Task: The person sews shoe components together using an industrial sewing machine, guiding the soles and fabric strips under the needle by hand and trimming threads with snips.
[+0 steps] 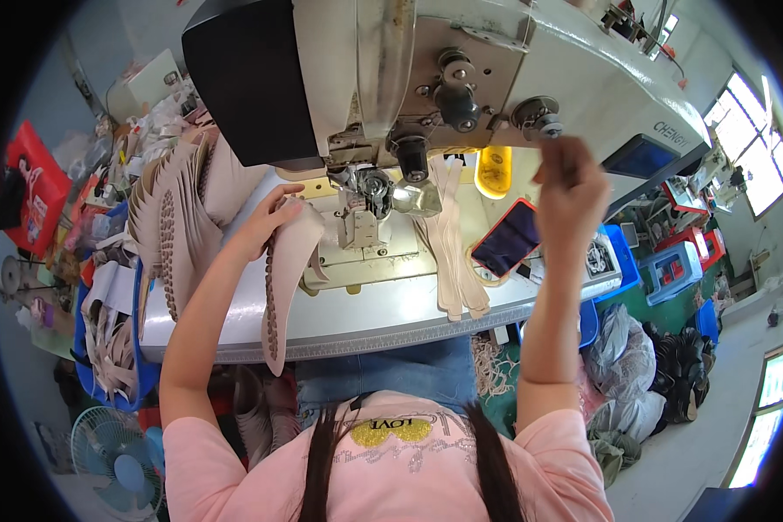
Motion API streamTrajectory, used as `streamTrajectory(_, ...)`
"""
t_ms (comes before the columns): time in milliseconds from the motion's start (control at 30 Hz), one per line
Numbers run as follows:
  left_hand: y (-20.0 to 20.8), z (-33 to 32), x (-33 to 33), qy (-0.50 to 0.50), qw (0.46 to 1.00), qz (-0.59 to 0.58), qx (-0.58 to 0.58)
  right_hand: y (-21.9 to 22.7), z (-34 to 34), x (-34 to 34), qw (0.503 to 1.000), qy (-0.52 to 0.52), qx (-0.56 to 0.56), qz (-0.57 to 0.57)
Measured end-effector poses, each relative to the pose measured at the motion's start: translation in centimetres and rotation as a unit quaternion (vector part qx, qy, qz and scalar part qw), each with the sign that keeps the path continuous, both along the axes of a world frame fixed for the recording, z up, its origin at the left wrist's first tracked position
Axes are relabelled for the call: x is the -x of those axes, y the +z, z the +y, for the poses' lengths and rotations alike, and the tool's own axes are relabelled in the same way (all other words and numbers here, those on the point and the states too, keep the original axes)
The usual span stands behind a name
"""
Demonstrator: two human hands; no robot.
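My left hand (277,222) grips a pale beige leather piece (289,278), curved like a shoe upper, with a row of dark bumps along one edge. It lies left of the needle area of a sewing machine (372,196), its narrow end hanging over the table's front edge. My right hand (574,187) is raised in front of the machine's head, just below a tension knob (538,117). Its fingers are pinched together and slightly blurred; what they hold, if anything, does not show. Beige strips (452,261) lie on the table between my hands.
A phone (506,239) and a yellow oval case (494,170) sit right of the strips. Many similar leather pieces (183,217) are stacked at the left, beside a blue basket (139,383) of scraps. A fan (117,461) stands at lower left, and plastic bags (622,365) at right.
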State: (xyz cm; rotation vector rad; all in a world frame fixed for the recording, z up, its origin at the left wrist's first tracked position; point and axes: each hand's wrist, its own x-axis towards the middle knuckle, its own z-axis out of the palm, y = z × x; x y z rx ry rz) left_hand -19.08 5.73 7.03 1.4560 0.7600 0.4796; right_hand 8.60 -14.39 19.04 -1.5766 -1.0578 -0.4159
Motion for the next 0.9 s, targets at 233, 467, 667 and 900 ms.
streamTrajectory(233,-0.3,-0.3,0.2,-0.015,1.000,-0.013,-0.023,2.6,-0.4,1.3,0.997,0.050,-0.063,0.022)
streamTrajectory(467,-1.1,-0.6,0.4,0.008,0.999,-0.018,0.050,4.5,-0.7,2.7,0.994,0.025,-0.107,0.019)
streamTrajectory(667,-1.2,-0.8,0.3,0.013,0.998,-0.031,0.059,-0.2,-0.5,4.5,0.984,0.133,-0.098,-0.062)
streamTrajectory(900,-0.7,-1.8,1.0,0.083,0.994,-0.052,0.045,-8.9,0.6,2.8,0.975,-0.001,-0.223,-0.017)
